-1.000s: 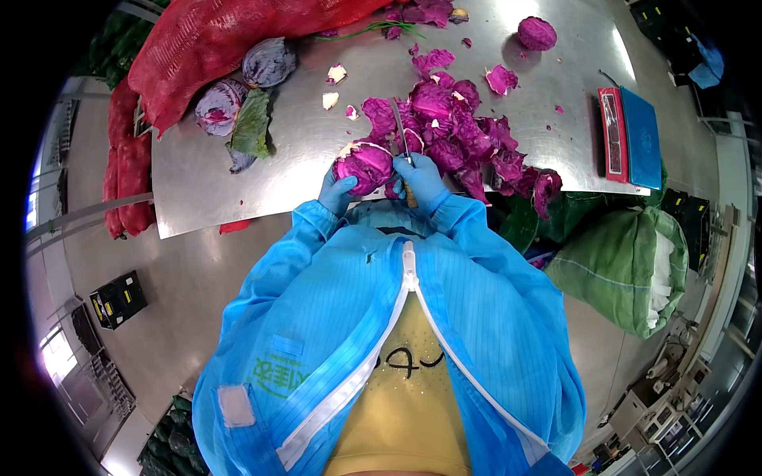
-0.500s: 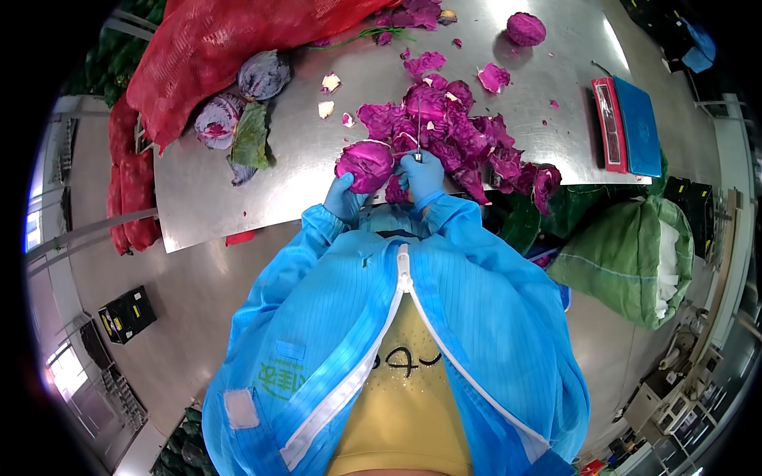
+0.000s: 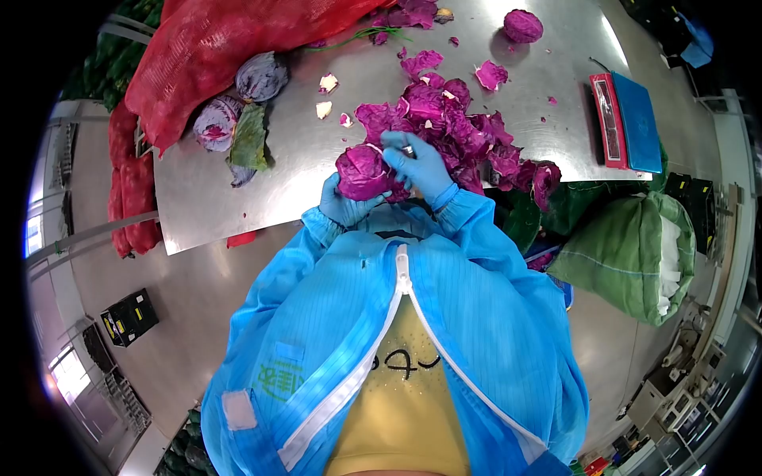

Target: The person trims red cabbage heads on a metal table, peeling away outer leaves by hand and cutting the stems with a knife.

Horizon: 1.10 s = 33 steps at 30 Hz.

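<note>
A peeled purple cabbage (image 3: pixel 362 172) rests in my left hand (image 3: pixel 343 203), whose gloved fingers curl round its lower left side. My right hand (image 3: pixel 419 165), in a blue glove, is raised just right of the cabbage with its fingers bent. A small piece of the knife (image 3: pixel 408 150) shows between those fingers; the rest of it is hidden. Behind and to the right of my hands lies a heap of purple leaves (image 3: pixel 460 127) on the metal table (image 3: pixel 302 182).
Red mesh sacks (image 3: pixel 206 71) lie at the back left, beside two unpeeled cabbages (image 3: pixel 262 78) and a green leaf (image 3: pixel 250 136). One cabbage (image 3: pixel 523 26) sits at the back right. A blue folder (image 3: pixel 637 123) lies at the right edge, above a green sack (image 3: pixel 615 258).
My right hand has risen and turned beside the cabbage, and the knife, earlier in clear view, is now mostly hidden. The cabbage has turned in my left hand.
</note>
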Each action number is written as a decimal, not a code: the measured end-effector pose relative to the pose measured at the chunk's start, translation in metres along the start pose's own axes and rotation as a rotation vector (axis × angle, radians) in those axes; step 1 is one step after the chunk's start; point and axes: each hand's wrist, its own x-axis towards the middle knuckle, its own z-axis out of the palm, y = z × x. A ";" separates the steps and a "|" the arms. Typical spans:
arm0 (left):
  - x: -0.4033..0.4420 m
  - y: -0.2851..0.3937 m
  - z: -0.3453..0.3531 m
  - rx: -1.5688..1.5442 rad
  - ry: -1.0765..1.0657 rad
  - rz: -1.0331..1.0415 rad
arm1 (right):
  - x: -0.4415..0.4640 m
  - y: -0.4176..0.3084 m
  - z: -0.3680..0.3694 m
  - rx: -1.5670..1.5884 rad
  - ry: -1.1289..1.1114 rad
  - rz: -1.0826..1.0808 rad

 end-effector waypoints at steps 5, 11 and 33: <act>-0.003 0.000 0.010 -0.115 -0.001 -0.021 | 0.001 0.016 -0.001 0.089 -0.187 -0.070; -0.002 -0.007 0.017 0.261 0.208 -0.002 | -0.013 -0.003 -0.009 -0.047 -0.241 0.087; -0.003 0.012 0.007 0.031 0.062 -0.007 | 0.024 0.038 -0.035 -0.618 0.533 -0.487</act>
